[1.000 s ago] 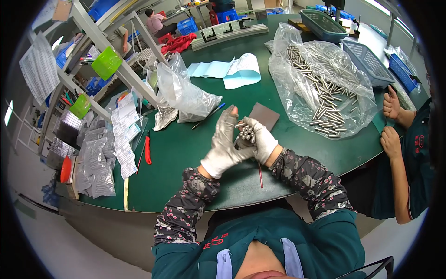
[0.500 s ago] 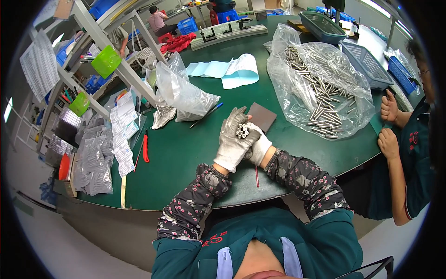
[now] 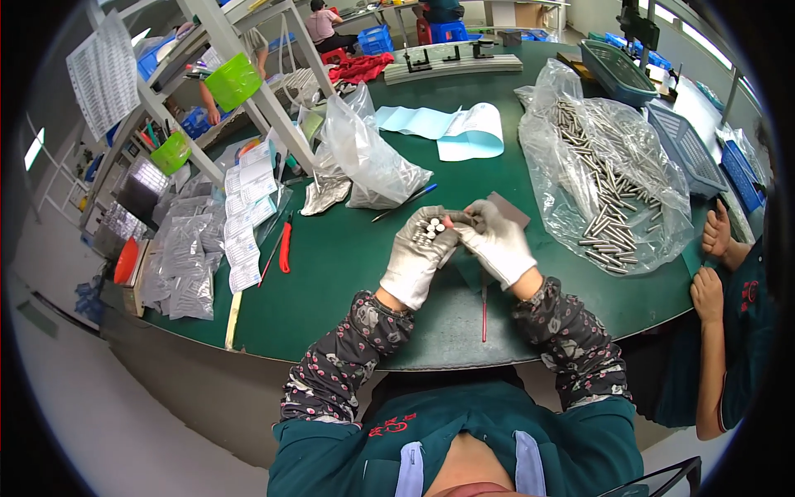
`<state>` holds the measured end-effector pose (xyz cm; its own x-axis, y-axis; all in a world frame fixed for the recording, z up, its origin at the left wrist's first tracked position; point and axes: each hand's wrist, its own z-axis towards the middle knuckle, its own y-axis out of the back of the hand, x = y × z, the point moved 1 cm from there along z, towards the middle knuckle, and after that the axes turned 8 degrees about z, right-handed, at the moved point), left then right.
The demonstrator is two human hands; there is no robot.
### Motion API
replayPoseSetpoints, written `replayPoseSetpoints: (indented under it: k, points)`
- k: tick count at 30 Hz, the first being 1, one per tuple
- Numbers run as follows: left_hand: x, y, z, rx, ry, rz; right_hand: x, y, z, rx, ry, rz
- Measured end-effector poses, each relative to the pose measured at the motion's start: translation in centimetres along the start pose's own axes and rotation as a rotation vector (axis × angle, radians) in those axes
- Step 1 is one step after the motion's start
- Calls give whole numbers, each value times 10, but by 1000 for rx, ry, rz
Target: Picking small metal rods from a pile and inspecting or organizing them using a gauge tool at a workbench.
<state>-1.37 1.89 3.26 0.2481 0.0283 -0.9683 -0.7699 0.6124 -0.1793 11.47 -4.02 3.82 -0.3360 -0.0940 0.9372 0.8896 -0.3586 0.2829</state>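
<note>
My left hand (image 3: 411,269), in a whitish work glove with grey fingers, is closed around a bundle of metal pins (image 3: 432,228) whose round ends face up. My gloved right hand (image 3: 499,247) has its fingertips pinched together beside the left thumb; whatever lies between them is too small to make out. Partly behind the right hand lies a flat dark brown square piece (image 3: 510,210). A thin red-handled tool (image 3: 484,319) rests on the green table (image 3: 331,282) below the hands. Off to the right, many loose metal pins (image 3: 609,240) are spread on an opened clear plastic bag (image 3: 542,178).
At left are a filled plastic bag (image 3: 364,161), a blue pen (image 3: 406,201), red-handled pliers (image 3: 286,247), paper strips (image 3: 248,215) and small bagged parts (image 3: 186,265). Blue paper (image 3: 470,137) lies further back. Baskets (image 3: 683,149) and a co-worker's hands (image 3: 708,290) are at right.
My right hand has come away from underneath the left one, moving right and up to the left hand's fingertips. The left hand still holds the pins. The whole view has shifted slightly.
</note>
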Motion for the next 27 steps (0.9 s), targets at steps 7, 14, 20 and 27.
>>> replayPoseSetpoints:
  k: [7, 14, 20, 27]
  points:
    - [-8, 22, 1, -100, 182, 246, -10, 16, 19, -282, 91, -201]
    - [11, 46, 4, -108, 107, 557, -24, 25, 19, -142, 117, -989]
    - [27, 65, 8, -64, -112, 633, 45, -11, 0, 36, 728, -564]
    - [-36, 71, 4, -106, 81, 454, -22, 28, 28, 13, 150, -928]
